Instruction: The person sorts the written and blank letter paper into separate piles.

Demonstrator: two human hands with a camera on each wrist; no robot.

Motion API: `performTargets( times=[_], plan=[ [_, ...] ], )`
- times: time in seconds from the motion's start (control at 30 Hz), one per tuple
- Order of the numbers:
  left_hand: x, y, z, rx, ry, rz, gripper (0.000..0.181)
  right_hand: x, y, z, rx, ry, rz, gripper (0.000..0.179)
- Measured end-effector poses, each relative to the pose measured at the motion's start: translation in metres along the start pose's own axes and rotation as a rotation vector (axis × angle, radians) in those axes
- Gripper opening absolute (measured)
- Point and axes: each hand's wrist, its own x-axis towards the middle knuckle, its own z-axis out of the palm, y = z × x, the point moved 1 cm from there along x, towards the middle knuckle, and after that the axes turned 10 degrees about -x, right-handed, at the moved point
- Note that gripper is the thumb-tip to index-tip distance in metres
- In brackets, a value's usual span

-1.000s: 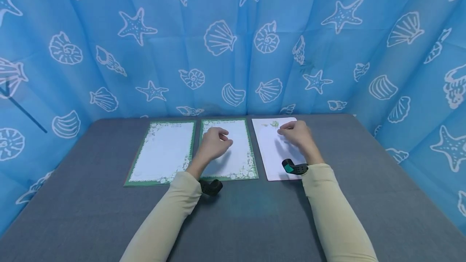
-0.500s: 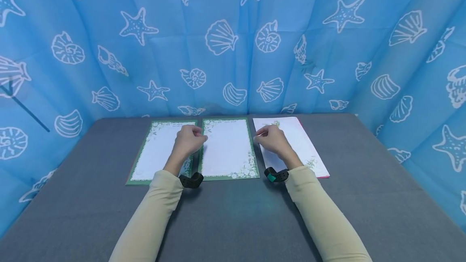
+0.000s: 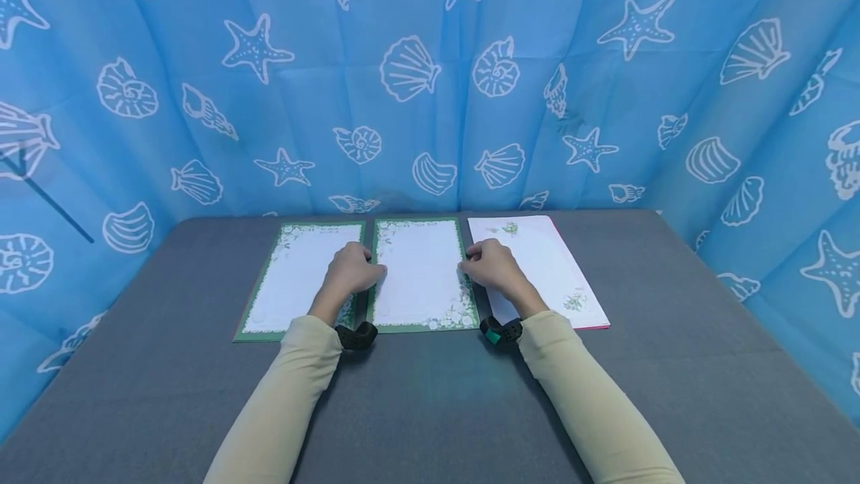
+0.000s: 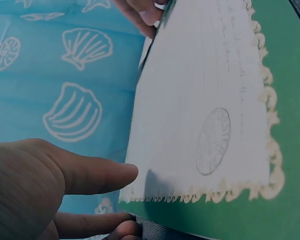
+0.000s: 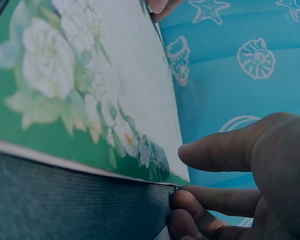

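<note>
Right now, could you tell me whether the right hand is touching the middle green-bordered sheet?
Touching: in the right wrist view the right hand has fingertips against the middle sheet edge.

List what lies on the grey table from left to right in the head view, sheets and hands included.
Left green-bordered sheet → left hand → middle green-bordered sheet → right hand → white sheet with flower sprigs, all on the grey table.

Both hands (image 3: pixel 419 269) forward, fingers seemingly curled.
</note>
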Motion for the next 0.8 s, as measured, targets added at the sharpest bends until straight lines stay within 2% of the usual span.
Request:
performTargets(
  times=[0.17,0.23,0.33,0.4,0.43,0.57,0.8],
  plan=[
    [0.0005,0.0004,0.0002,-0.013,-0.002,-0.001,0.022,-0.0012,-0.0019,-0.0004,-0.003,-0.005,-0.006,0.040],
    [0.0014,0.0004,0.0007,-0.021,-0.004,-0.005,0.028,-0.0013,-0.0021,-0.0007,0.002,-0.004,-0.004,0.041],
    [0.0017,0.0001,0.0010,-0.044,0.017,0.002,0.030,-0.0013,-0.0017,-0.0008,0.017,0.007,0.001,0.040],
    [0.0011,-0.0002,0.0008,-0.055,0.042,0.014,0.016,-0.0010,-0.0010,-0.0007,0.036,0.014,0.013,0.038],
    [0.0006,-0.0005,0.0006,-0.062,0.052,0.018,0.015,-0.0008,-0.0005,-0.0007,0.046,0.017,0.019,0.037],
    [-0.0005,-0.0006,-0.0002,-0.081,0.074,0.023,0.049,0.0000,0.0003,-0.0006,0.088,0.020,0.034,0.036],
    [-0.0008,0.0011,-0.0004,-0.097,0.055,0.010,0.036,-0.0001,-0.0006,-0.0011,0.055,0.015,0.030,0.037]
  ],
)
